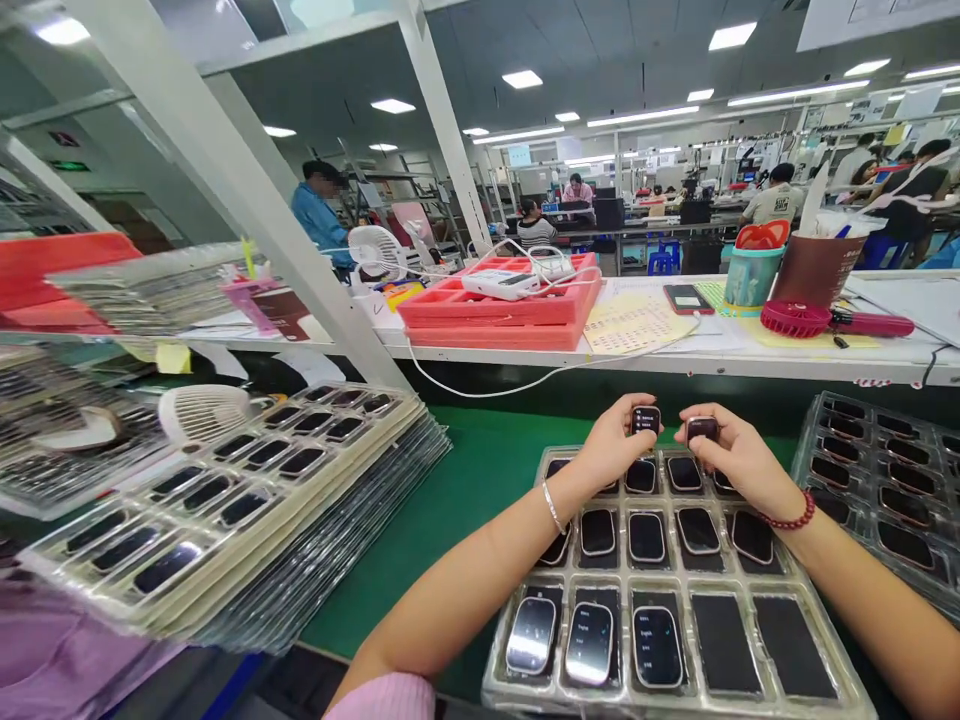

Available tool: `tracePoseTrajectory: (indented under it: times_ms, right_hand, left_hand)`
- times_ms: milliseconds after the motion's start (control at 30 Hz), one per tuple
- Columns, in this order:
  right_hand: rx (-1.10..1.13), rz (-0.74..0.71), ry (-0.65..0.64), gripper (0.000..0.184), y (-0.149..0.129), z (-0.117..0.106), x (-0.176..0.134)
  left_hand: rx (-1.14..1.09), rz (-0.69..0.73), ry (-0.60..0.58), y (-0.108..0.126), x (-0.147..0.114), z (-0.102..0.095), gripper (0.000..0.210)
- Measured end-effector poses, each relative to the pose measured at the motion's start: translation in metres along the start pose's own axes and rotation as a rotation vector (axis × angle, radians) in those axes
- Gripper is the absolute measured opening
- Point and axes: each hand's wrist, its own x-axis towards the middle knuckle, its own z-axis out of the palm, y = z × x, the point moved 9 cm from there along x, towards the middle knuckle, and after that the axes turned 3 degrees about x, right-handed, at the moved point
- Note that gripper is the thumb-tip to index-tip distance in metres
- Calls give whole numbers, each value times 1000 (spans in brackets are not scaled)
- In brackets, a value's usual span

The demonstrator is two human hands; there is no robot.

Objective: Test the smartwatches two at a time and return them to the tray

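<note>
My left hand (621, 437) is closed around a smartwatch (645, 421) without a strap, its lit screen showing a list. A second smartwatch (703, 431), with a dark screen, sits between the thumb and fingers of my right hand (731, 455). Both hands hover over the far edge of a clear plastic tray (780, 580). Square watches lie in most of its pockets; one watch (658, 647) in the front row has a lit language list. Two front pockets at the right hold only dark pads. My forearms hide parts of the tray.
Stacked trays of watches (262, 455) stand at the left, and another watch tray (885, 480) lies at the right. On the shelf ahead are a red foam tray (495, 325), a phone (688, 299) and a pink handheld fan (796, 319). A white cable (495, 390) droops below it.
</note>
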Motion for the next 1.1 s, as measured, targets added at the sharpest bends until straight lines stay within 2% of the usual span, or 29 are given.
tracePoseTrajectory:
  times_ms: [133,300,600,800,1100]
  right_hand:
    - [205,113,-27,52,9,2,1]
    - [285,141,-38,57,15,0,3]
    - [139,95,-58,45,11,-1,0]
    - [224,204,-47,52,26,-1,1]
    - [202,169,-16,40,16,1,3]
  left_hand:
    - [-32,25,17,-1,3,-2,49]
    - [-55,-7,0,-4,5,-2,51]
    - [-62,-16,-20,-3,0,2,50]
    - [-42,-11,-44,-5,1,4,51]
    - [-24,-9,-75,-11,2,5,50]
